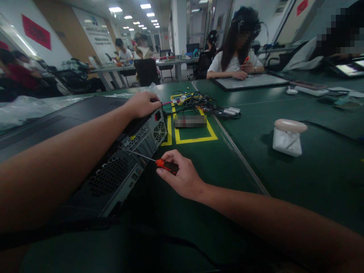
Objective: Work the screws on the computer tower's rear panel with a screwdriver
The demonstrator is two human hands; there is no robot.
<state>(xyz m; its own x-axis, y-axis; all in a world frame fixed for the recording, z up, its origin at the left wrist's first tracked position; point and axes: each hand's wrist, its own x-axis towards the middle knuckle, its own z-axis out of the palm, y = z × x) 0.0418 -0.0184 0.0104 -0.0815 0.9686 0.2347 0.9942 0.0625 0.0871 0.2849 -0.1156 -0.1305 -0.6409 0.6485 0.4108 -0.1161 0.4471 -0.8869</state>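
Observation:
A dark desktop computer case (112, 206) lies on the table at the left, its metal back panel with ports, slots and a round fan grille turned toward the right. Across its top reaches my left arm, and my left hand (143, 105) grips the far top edge with curled fingers. My right hand (186, 180) is closed around the orange and black handle of a screwdriver (160, 163). The thin shaft points left to the slot area of the back panel. Whether the tip sits in a screw is too small to tell.
Beyond the case lie a tangle of cables (203, 101) and a blurred-out box (190, 121) within yellow tape (196, 141). A white earbud case (287, 142) stands at the right. Across the green table a person (233, 62) works over a dark-framed board (256, 81). Plastic wrap (17, 112) lies behind the case.

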